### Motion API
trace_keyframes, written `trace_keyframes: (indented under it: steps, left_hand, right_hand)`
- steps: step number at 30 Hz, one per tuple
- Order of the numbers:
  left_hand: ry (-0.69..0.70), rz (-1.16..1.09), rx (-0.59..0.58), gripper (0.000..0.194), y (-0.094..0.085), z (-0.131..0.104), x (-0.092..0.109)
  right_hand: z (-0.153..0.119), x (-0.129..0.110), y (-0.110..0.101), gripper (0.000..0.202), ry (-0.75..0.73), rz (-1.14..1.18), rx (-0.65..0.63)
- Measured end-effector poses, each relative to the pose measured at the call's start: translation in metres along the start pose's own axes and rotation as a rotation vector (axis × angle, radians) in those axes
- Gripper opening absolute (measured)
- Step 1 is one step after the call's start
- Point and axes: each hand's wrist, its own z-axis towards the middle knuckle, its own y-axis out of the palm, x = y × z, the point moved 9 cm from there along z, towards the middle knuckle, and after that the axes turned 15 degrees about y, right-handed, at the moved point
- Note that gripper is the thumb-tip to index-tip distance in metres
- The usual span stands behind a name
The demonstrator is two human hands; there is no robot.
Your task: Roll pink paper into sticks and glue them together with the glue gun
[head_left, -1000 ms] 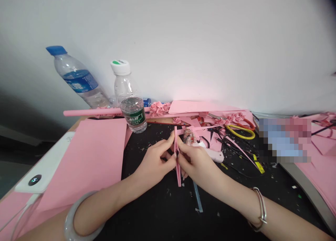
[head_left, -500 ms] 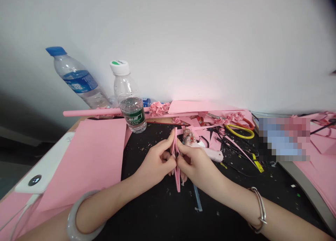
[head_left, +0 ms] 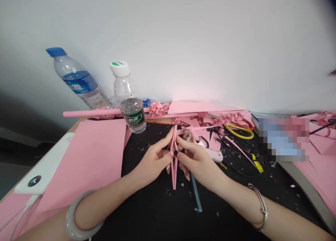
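A folded piece of pink paper [head_left: 174, 178] stands edge-on between my two hands, its layers slightly apart in the middle. My left hand [head_left: 157, 160] pinches it from the left, thumb and forefinger against the paper. From the other side my right hand [head_left: 195, 160] grips it the same way, its dark-nailed thumb on the near layer. Behind the right hand lies what looks like a pale pink glue gun [head_left: 214, 154], partly covered by the fingers. A translucent glue stick [head_left: 196, 195] sticks out below that hand.
Pink sheets [head_left: 97, 146] lie on the left over a white power bank [head_left: 33, 183]. A water bottle [head_left: 132, 111] and a leaning blue-capped bottle [head_left: 78, 78] stand behind. Paper roses [head_left: 159, 108], yellow-handled scissors [head_left: 240, 132] and cables [head_left: 233, 151] clutter the back of the black mat [head_left: 147, 216].
Both hands have shifted slightly and the folded paper has swung more upright, its lower end moving left. My right thumb has moved up a little on the paper. The surroundings stay as they were.
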Motion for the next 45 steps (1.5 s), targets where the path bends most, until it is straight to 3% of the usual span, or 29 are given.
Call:
trace_keyframes:
  steps: [6,11,14,25,35,45]
  left_hand:
    - [-0.036,-0.300,0.072,0.056,0.000,0.000,0.001]
    - [-0.184,-0.480,0.034,0.017,0.004,0.000,-0.009]
    - [-0.228,-0.453,0.027,0.006,0.001,-0.001,-0.015]
    - [-0.265,-0.424,0.037,0.011,0.000,-0.003,-0.018]
    - [-0.299,-0.418,-0.025,0.011,-0.001,-0.002,-0.021]
    - [-0.395,-0.593,-0.152,0.017,0.016,-0.012,-0.022]
  right_hand:
    - [0.003,0.005,-0.008,0.036,0.122,0.314,-0.031]
    - [0.002,0.004,-0.010,0.030,0.141,0.309,-0.095]
    - [0.001,0.006,-0.010,0.031,0.164,0.289,-0.106]
    - [0.001,0.010,-0.005,0.029,0.190,0.263,-0.127]
    - [0.002,0.010,-0.006,0.029,0.181,0.243,-0.112]
    - [0.000,0.007,-0.004,0.034,0.166,0.267,-0.154]
